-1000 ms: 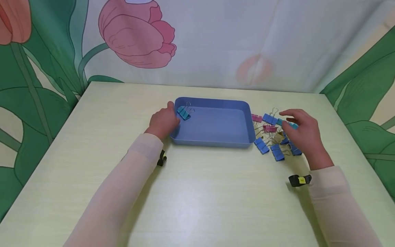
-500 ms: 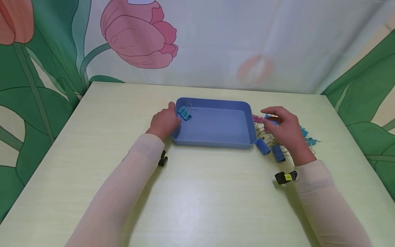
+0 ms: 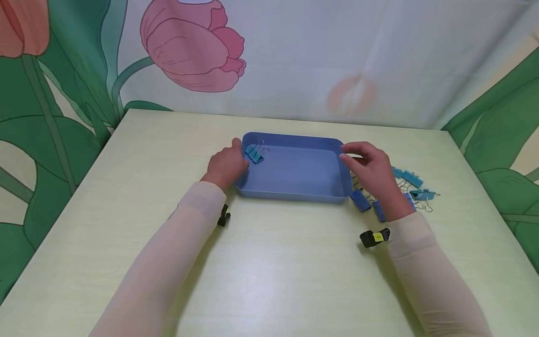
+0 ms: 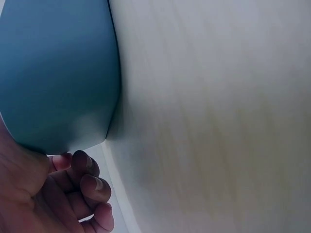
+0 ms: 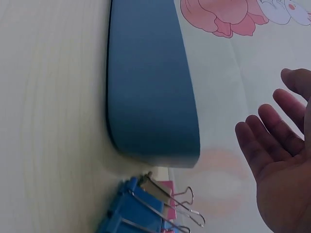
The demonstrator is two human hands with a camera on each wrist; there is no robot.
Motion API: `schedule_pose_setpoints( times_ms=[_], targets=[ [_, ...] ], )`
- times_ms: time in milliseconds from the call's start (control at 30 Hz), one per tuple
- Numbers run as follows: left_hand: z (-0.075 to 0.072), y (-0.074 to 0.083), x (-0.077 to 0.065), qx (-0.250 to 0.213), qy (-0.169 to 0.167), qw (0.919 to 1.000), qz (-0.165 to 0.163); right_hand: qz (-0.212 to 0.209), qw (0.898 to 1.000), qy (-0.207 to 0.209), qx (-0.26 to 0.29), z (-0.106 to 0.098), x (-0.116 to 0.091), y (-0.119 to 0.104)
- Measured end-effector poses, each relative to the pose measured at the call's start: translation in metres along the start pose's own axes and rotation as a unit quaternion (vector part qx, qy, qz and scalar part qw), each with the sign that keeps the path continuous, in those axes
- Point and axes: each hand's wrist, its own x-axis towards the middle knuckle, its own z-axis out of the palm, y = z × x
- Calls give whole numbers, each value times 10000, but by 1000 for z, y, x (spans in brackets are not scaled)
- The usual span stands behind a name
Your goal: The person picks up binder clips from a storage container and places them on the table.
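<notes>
A blue rectangular tray point(image 3: 294, 196) sits on the table in the head view. My left hand point(image 3: 225, 168) grips the tray's left end, with the thumb over the rim; its fingers point(image 4: 95, 187) look curled in the left wrist view. One teal binder clip point(image 3: 254, 154) lies inside, near that hand. At the tray's right rim hovers my right hand point(image 3: 371, 171), fingers loosely spread and nothing visible in them. Binder clips lie below and around it, among them a blue clip point(image 3: 360, 200) and a teal clip point(image 3: 423, 194). The hand hides part of the pile.
The pale wooden table point(image 3: 269, 262) stretches in front of the tray. Behind it hangs a white curtain point(image 3: 290, 61) printed with flowers. In the right wrist view, a blue binder clip point(image 5: 138, 206) with wire handles lies close beside the tray's corner.
My right hand has moved left from above the clip pile to the tray's right rim, uncovering teal clips at the right. The left hand keeps its place on the tray.
</notes>
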Motion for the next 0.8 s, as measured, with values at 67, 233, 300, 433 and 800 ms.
schedule_pose_setpoints(
  times_ms=[67, 233, 300, 433, 800],
  targets=[
    [0, 0, 0, 20, 25, 10000, 3, 2, 10000, -54, 80, 3, -1, -10],
    [1, -1, 1, 42, 98, 9999, 27, 52, 9997, -129, 183, 14, 2, -22],
    [1, -1, 2, 44, 99, 9999, 33, 71, 9997, -138, 201, 19, 7, -17],
    [3, -1, 2, 52, 47, 10000, 11, 34, 9998, -150, 161, 29, 17, -3],
    [2, 0, 1, -27, 38, 10000, -38, -91, 9990, -71, 425, 53, 34, -10]
  ],
)
